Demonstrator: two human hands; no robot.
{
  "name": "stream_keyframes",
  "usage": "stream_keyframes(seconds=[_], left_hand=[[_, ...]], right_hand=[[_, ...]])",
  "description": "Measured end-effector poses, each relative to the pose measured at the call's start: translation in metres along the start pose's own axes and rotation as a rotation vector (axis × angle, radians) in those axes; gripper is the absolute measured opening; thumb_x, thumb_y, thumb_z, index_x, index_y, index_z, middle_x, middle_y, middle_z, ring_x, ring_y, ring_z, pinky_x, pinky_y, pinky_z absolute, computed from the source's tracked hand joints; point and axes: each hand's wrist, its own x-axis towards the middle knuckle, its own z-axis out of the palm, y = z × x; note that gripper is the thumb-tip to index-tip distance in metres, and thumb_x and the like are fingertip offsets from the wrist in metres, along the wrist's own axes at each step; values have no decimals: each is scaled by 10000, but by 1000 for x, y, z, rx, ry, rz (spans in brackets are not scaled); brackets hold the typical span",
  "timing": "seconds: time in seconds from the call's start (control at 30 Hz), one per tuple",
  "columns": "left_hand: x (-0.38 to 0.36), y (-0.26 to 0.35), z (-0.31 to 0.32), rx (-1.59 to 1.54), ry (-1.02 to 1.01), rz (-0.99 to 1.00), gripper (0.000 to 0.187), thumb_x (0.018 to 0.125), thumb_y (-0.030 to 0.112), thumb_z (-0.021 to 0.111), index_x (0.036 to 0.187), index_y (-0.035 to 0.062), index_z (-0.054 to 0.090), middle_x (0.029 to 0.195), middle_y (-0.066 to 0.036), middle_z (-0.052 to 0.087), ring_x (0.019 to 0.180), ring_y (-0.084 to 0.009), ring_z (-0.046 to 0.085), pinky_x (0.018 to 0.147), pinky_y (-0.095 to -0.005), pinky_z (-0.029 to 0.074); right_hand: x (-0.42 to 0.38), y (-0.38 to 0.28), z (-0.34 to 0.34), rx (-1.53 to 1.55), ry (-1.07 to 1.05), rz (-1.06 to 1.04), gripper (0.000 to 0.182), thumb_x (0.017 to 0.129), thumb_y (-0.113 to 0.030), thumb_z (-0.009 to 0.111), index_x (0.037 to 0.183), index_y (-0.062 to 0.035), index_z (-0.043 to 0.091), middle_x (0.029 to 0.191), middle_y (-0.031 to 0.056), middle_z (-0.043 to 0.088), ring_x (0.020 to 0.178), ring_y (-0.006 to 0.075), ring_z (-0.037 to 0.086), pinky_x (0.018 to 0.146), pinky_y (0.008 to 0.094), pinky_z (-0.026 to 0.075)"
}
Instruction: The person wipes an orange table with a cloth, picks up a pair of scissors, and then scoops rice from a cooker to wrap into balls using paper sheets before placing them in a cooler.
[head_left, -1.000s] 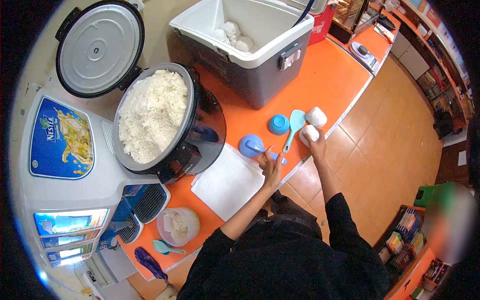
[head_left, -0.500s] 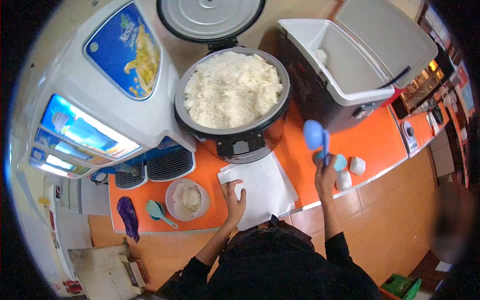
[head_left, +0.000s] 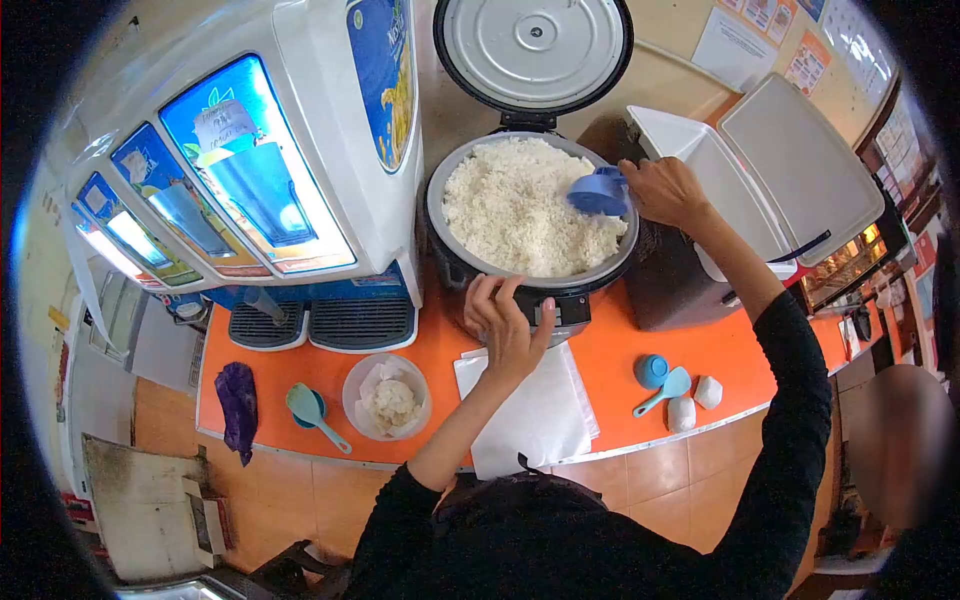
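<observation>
A large round rice cooker (head_left: 436, 228) stands with its lid raised, heaped with white cooked rice (head_left: 520, 200). My right hand (head_left: 664, 190) grips a blue scoop (head_left: 597, 193) by its handle, the bowl of it at the right side of the rice. Fingers apart, my left hand (head_left: 508, 328) rests at the cooker's front, above a stack of white paper sheets (head_left: 530, 425). To the right on the counter lie a light blue rice paddle (head_left: 672, 388), a blue cup (head_left: 651, 371) and two white wrapped lumps (head_left: 681, 413).
A drink dispenser (head_left: 290, 150) rises at the left. Below it sit a white bowl (head_left: 351, 400) with some rice on paper, another paddle (head_left: 306, 408) and a purple cloth (head_left: 236, 405). An open cooler box (head_left: 680, 290) stands right of the cooker on the orange counter (head_left: 620, 385).
My right hand has carried the blue scoop from above the counter's right side up to the rice. My left hand has moved from the paper to the cooker's front. The view has shifted.
</observation>
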Motion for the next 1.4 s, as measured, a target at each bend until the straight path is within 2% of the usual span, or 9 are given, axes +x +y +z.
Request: stream_keyframes(seconds=[0.2, 0.43, 0.63, 0.7, 0.73, 0.87, 0.93, 1.17, 1.4], left_hand=[[8, -3, 20, 77, 259, 12, 448, 909, 372, 527, 1164, 16, 437, 1163, -164, 367, 1168, -347, 316, 978, -522, 192], [6, -7, 24, 57, 283, 23, 430, 898, 365, 538, 1134, 17, 446, 1149, -161, 369, 1155, -341, 321, 970, -516, 199], [7, -1, 18, 47, 236, -15, 413, 886, 324, 569, 1135, 19, 444, 1150, -170, 370, 1150, -334, 317, 964, -503, 201], [5, 5, 15, -30, 179, -205, 456, 854, 316, 623, 1148, 37, 413, 1145, -153, 336, 1134, -329, 309, 960, -497, 204], [-1, 8, 15, -32, 178, -206, 456, 854, 316, 623, 1148, 37, 413, 1145, -153, 336, 1134, -329, 309, 960, -497, 204], [-37, 26, 18, -257, 162, -615, 707, 766, 351, 747, 1189, 13, 293, 1138, -146, 282, 1136, -304, 278, 972, -502, 191], [-40, 34, 19, -397, 38, -931, 820, 721, 354, 798, 1192, 5, 223, 1123, -130, 246, 1124, -268, 266, 993, -496, 181], [-45, 34, 40, -446, 101, -919, 713, 705, 184, 717, 1145, -44, 204, 1129, -142, 225, 1126, -275, 264, 1006, -488, 204], [-43, 32, 33, -389, 6, -824, 662, 698, 137, 680, 1110, -63, 202, 1120, -161, 225, 1143, -293, 253, 1022, -501, 192]], right_hand=[[-13, 8, 2, 43, -23, -120, 246, 884, -263, 604, 1019, -64, 551, 725, 136, 656, 660, 322, 669, 581, 433, 536], [-20, 4, -8, 89, -15, -80, 281, 877, -230, 614, 1105, -88, 532, 800, 149, 684, 687, 346, 668, 586, 448, 526], [-19, 50, -6, 416, -101, 191, 643, 806, -573, 619, 1230, -97, 540, 932, 208, 690, 891, 375, 665, 830, 491, 493], [-14, 47, -29, 447, -193, 283, 759, 761, -711, 564, 1201, -93, 581, 1005, 209, 684, 952, 364, 658, 860, 484, 481], [-11, 42, -38, 448, -245, 275, 592, 759, -567, 659, 1133, -110, 623, 962, 155, 683, 947, 338, 648, 865, 479, 454], [-10, 28, 6, 326, -35, -85, 568, 605, -210, 692, 1169, -194, 624, 947, 93, 630, 999, 293, 594, 908, 447, 386], [-11, 8, 0, 279, -55, -110, 600, 579, -197, 724, 1171, -195, 624, 982, 88, 626, 1026, 289, 581, 928, 446, 381], [13, -63, 34, 233, 222, -162, 804, 437, -274, 865, 1202, -224, 622, 1126, 69, 582, 1126, 267, 509, 1024, 461, 341], [54, -44, 3, 198, 388, -267, 681, 522, -234, 825, 1172, -217, 621, 1112, 61, 589, 1100, 268, 515, 993, 461, 343]])
